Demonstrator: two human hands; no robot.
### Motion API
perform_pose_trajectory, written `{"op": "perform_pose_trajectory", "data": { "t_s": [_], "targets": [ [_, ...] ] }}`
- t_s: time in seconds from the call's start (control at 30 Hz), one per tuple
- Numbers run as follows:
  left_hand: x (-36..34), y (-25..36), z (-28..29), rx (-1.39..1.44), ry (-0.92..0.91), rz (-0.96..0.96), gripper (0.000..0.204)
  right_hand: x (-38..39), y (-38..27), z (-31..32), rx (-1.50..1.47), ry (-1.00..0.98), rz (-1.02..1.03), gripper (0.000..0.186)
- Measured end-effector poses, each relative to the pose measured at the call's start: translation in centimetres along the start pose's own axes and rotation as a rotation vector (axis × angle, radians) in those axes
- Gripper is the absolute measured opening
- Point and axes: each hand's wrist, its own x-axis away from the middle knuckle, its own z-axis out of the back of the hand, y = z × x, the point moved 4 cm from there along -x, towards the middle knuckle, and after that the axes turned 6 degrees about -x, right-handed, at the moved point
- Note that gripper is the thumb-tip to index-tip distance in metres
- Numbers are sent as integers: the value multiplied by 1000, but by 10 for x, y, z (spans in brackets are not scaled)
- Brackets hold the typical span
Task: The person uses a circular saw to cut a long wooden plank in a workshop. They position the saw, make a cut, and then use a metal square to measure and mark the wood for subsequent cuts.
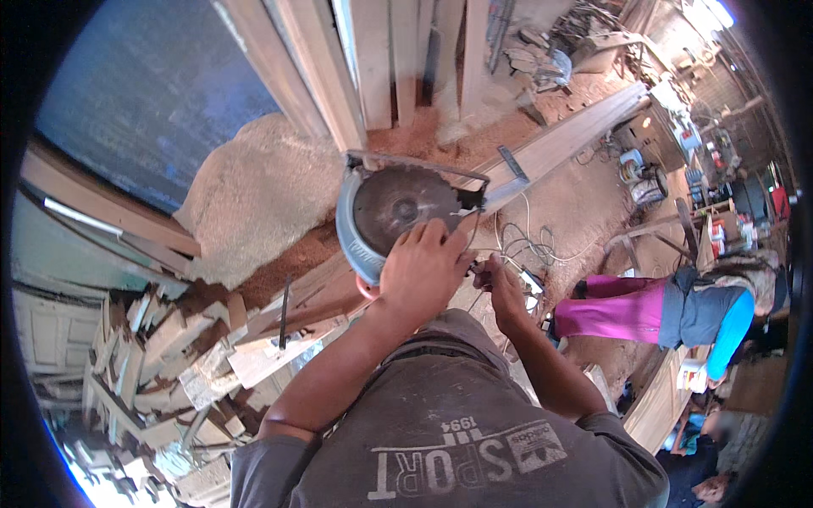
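A blue-grey circular saw (pixel 345 222) is in front of my body, its round dark toothed blade (pixel 398 190) facing up and its metal base frame along the far side. My left hand (pixel 426 264) lies over the near right part of the saw, fingers bent and closed against it beside the blade. Close by on the right, my right hand (pixel 501 292) is closed, its fingertips pinching a small dark piece that I cannot make out near the saw's edge. My left hand partly covers the saw's near side.
A long plank (pixel 567 140) runs to the back right, a clamp-like bar on it. Coiled cable (pixel 533 245) lies on the dusty floor. Offcuts (pixel 152 364) pile up at left; boards (pixel 309 68) stand ahead. A person in pink trousers (pixel 614 311) bends over at right.
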Motion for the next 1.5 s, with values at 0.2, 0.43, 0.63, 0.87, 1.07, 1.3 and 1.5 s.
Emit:
{"op": "perform_pose_trajectory", "data": {
  "t_s": [0.2,0.43,0.63,0.87,1.07,1.3,1.5],
  "targets": [
    [4,-2,3,4,-26,25,43,-15,10,9,24,49,117,49],
    [12,-4,26,-61,-9,15,53,-28,6,10,85,101,237,48],
    [116,-103,104,-124,424,367,24,-30,-30,25,216,183,469,38],
    [256,-175,96,-289,-440,517,71,-43,-35,43,-241,252,282,20],
    [296,-209,38,-219,-334,456,76,-56,-37,43,-191,226,355,17],
    [271,-207,94,120,457,761,35,-31,-67,49,-121,301,524,18],
    [149,-154,164,709,865,746,24,-22,-150,6,422,152,890,29]
  ]
}}
